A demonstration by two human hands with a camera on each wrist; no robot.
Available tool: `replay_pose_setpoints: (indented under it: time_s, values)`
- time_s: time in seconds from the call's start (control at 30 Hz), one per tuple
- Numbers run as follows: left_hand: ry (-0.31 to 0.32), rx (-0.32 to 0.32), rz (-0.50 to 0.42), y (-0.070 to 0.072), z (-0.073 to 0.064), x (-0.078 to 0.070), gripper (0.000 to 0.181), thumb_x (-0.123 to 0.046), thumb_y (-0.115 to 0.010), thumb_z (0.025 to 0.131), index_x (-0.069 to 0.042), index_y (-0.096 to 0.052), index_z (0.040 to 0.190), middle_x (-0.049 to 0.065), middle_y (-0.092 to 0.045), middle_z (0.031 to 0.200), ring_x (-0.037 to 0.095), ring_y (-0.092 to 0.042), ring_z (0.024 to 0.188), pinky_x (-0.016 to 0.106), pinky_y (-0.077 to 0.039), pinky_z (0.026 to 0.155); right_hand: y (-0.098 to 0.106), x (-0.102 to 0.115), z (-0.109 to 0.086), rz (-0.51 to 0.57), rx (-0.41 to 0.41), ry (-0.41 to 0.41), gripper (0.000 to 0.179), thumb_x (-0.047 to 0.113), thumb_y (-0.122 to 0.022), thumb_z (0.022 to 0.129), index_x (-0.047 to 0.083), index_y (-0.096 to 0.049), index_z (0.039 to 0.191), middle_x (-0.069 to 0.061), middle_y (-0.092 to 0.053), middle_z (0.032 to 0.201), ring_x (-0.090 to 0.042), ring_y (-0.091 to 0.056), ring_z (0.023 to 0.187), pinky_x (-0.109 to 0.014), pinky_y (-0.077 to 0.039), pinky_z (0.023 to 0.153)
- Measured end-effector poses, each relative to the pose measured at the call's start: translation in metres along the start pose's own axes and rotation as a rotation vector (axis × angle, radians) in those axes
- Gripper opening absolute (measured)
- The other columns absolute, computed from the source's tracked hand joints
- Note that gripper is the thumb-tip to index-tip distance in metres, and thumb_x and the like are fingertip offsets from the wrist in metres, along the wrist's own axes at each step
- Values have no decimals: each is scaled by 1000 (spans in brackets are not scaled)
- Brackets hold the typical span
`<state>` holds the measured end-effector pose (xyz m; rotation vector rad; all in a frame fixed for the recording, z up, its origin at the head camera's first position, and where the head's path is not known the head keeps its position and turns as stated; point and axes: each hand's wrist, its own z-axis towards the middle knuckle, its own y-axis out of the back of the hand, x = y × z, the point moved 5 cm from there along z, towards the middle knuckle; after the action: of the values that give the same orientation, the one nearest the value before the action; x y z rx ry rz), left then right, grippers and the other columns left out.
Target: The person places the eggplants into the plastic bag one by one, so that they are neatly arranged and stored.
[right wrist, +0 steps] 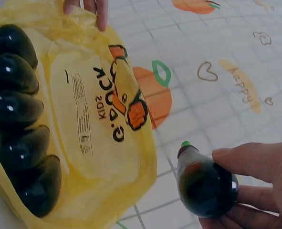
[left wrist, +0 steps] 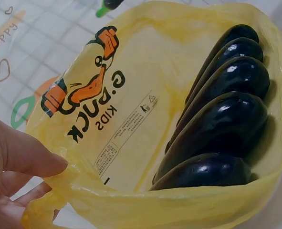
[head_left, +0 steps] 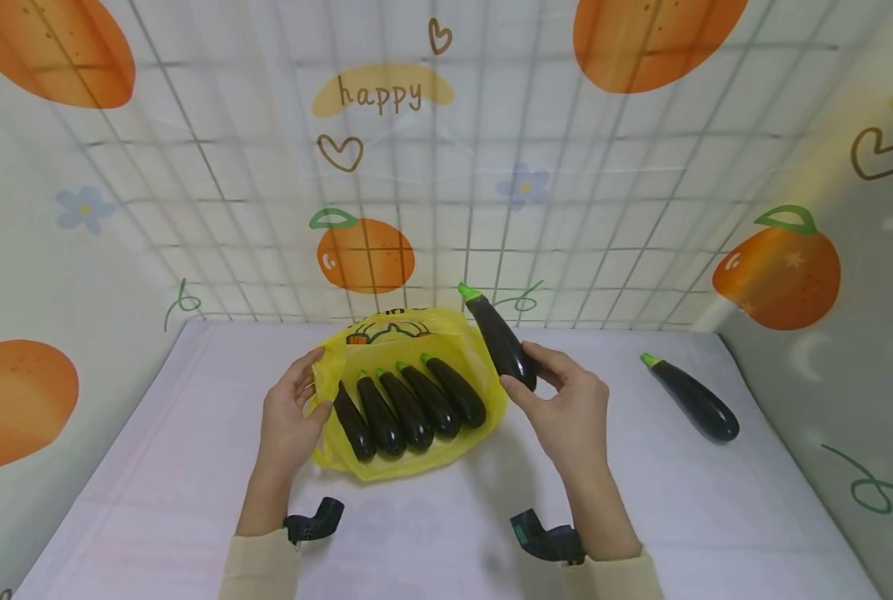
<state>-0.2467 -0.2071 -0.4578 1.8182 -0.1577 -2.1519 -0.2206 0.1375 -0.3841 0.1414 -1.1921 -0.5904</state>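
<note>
A yellow plastic bag (head_left: 416,462) with a printed duck lies with its mouth spread open on the table. Inside it several dark eggplants (head_left: 409,410) lie side by side, green stem ends pointing away. My left hand (head_left: 291,412) pinches the bag's left rim between thumb and fingers, as the left wrist view also shows at close range. Just right of the bag, my right hand (head_left: 570,404) grips another eggplant (head_left: 501,337) by its thick end, raised and tilted, its green stem pointing up and left. In the right wrist view this held eggplant (right wrist: 200,186) is apart from the bag.
One more eggplant (head_left: 694,400) rests on the white tabletop (head_left: 716,517) at the right. Behind the table stands a wire grid covered by a printed sheet (head_left: 461,192) with oranges and hearts. Similar sheets hang at both sides.
</note>
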Motion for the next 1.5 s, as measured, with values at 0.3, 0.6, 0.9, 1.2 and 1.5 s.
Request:
replay_pose_setpoints:
  time_s: [0.3,0.6,0.9,1.2,1.5]
  values:
    - [-2,-1,-1,0,0,0,76,19,-66,90,-17,-51,156,3,-50,158,25,-48,144,39,-42,120,-14,9,-7,7,49,20,51,3,-90,82,-1,-72,130,-15,-73,127,-34,-71,117,-54,-51,111]
    - [-39,9,-37,2,0,0,74,22,-64,90,-12,-52,154,8,-53,155,27,-51,141,40,-42,120,-28,19,-14,35,97,64,51,4,-91,80,-1,-73,128,-15,-74,126,-32,-72,115,-56,-48,112]
    - [-37,13,-41,3,0,0,74,22,-64,90,-13,-51,155,8,-52,155,27,-50,142,40,-41,120,-45,29,-23,18,149,86,52,4,-92,79,-2,-73,127,-15,-73,127,-32,-73,113,-52,-55,105]
    - [-17,14,-32,2,1,2,74,21,-65,90,-14,-52,155,7,-52,156,26,-50,142,39,-42,120,-56,34,-29,23,181,84,52,6,-94,78,1,-75,126,-12,-75,124,-27,-73,110,-46,-61,97]
    - [-1,15,-36,2,1,1,76,22,-65,90,-14,-51,155,7,-51,156,27,-50,142,40,-41,120,-67,38,-36,54,242,101,53,5,-93,78,3,-75,128,-9,-73,128,-28,-70,119,-46,-60,98]
